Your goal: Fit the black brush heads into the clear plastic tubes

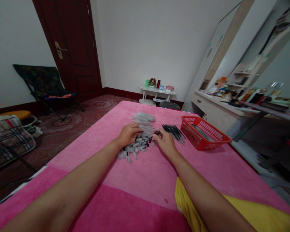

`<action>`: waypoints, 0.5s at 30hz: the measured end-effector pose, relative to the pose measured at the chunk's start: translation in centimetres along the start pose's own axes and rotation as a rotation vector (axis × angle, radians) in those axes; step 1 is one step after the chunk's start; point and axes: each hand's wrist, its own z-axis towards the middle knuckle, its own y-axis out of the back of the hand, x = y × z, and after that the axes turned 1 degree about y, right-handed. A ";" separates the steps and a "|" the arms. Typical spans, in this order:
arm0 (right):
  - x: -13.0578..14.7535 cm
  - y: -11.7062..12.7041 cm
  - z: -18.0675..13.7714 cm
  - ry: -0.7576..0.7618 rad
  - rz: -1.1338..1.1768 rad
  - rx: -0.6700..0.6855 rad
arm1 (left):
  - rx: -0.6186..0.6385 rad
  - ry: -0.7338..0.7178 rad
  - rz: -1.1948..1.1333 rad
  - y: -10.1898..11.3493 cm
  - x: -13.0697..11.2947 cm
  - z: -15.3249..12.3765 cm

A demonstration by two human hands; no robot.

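Observation:
On the pink cloth lies a stack of slim, pale translucent tubes (143, 118) that look like pen barrels. Nearer to me spreads a heap of short clear caps (134, 149), with a few small black pieces among them. My left hand (128, 134) rests at the left side of the heap, its fingers curled down and their tips partly hidden. To the right of the heap, my right hand (166, 141) is closed, thumb and fingers pressed together at a small dark piece too unclear to name. Beside it lies a bundle of thin black-ended sticks (174, 132), like pen refills.
A red plastic basket (198, 145) holding thin grey sticks stands on the right of the pink-covered table (87, 151). Yellow cloth (256, 209) lies under my right forearm. Farther off are a folding chair (45, 83), a low white stand (145, 88) and a cluttered dresser (217, 108).

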 end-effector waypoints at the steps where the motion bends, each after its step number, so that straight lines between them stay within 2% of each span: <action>1: 0.0 0.0 0.0 0.005 0.009 0.011 | 0.001 0.001 0.001 0.0 0.0 0.0; 4: -0.1 0.0 0.0 0.006 0.013 0.046 | 0.001 -0.006 -0.009 0.0 0.0 0.0; 8: 0.0 0.0 0.0 0.000 0.019 0.007 | -0.005 -0.008 -0.027 0.0 -0.1 0.0; 15: 0.3 0.2 -0.1 -0.005 0.041 0.028 | 0.009 -0.009 -0.022 0.0 -0.1 0.0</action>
